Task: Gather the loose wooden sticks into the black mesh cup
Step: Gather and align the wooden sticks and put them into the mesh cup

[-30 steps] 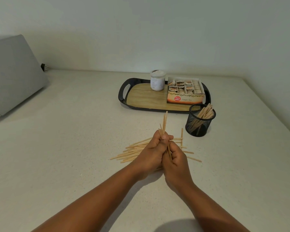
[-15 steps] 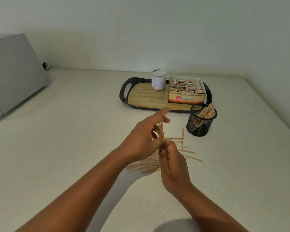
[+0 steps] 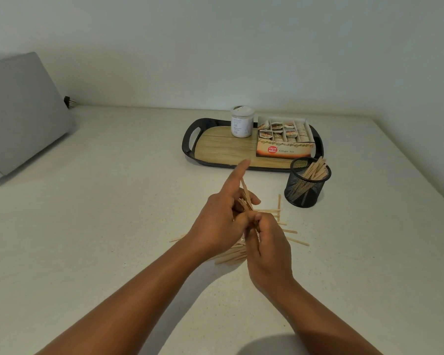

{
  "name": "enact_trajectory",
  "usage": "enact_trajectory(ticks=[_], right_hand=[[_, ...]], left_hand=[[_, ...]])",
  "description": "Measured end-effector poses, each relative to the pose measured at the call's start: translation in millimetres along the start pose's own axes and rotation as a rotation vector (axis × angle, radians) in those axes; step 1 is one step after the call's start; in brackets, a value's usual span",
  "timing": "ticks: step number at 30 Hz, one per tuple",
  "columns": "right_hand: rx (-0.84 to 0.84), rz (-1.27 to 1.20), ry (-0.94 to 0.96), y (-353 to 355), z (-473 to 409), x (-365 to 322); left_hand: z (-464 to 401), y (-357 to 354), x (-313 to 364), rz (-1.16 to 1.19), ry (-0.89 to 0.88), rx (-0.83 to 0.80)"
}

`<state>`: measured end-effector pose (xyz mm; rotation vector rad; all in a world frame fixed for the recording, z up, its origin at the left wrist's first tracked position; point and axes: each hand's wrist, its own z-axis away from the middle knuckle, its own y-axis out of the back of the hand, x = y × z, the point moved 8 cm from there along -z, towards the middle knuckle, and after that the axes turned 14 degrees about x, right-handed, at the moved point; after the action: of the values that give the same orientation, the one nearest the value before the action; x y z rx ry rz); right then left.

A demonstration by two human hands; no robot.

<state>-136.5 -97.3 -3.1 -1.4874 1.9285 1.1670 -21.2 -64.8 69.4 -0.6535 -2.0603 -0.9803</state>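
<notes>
- Both hands meet above the scattered wooden sticks (image 3: pixel 231 256), on the near-left side of the black mesh cup (image 3: pixel 307 184)
- The left hand (image 3: pixel 222 219) has thumb and curled fingers round a small bundle of sticks (image 3: pixel 246 197), forefinger straight and pointing away; the bundle stands tilted, its top end poking up past the knuckles
- The right hand (image 3: pixel 269 248) pinches the lower end of the same bundle from below, fingers curled about it
- The cup already holds a sheaf of sticks leaning against its far-right rim; many more lie flat on the counter (image 3: pixel 100 226), near-left of the cup, partly hidden beneath the hands
- Step in hand, as I judge it: squaring up a picked handful before carrying it over
- The next move likely calls for one hand to take full hold, travel far-right to the cup's mouth and lower the bundle end-first beside the sticks inside
- A tray (image 3: pixel 190 139) with a ginger tea box (image 3: pixel 285 146) and white jar (image 3: pixel 242 121) sits just beyond the cup
</notes>
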Motion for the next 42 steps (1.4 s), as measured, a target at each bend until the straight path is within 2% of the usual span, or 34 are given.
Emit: enact_trajectory(ticks=[11,16,23,26,32,39,42], right_hand=[[0.125,0.136,0.046,11.1,-4.2,-4.6],[0.077,0.171,0.042,5.1,-1.3,-3.4],[-0.025,-0.051,-0.002,1.5,0.3,-1.3],[-0.028,-0.105,-0.006,2.4,-0.4,-1.4],[-0.034,-0.129,-0.018,-0.6,0.2,2.8],[-0.123,-0.208,-0.034,-6.7,0.2,1.7],[-0.108,-0.263,-0.051,-5.3,1.0,-1.6]], left_hand=[[1.0,4.4,-2.6,0.02,0.067,0.045],[0.4,3.5,-3.8,-0.045,0.096,0.009],[5.5,-7.0,8.4,-0.242,-0.026,-0.129],[7.0,-9.8,8.3,-0.249,-0.019,-0.166],[3.4,2.1,5.7,-0.142,0.05,-0.063],[-4.0,13.9,3.8,-0.112,0.102,-0.064],[-4.8,16.2,10.4,-0.049,0.078,-0.036]])
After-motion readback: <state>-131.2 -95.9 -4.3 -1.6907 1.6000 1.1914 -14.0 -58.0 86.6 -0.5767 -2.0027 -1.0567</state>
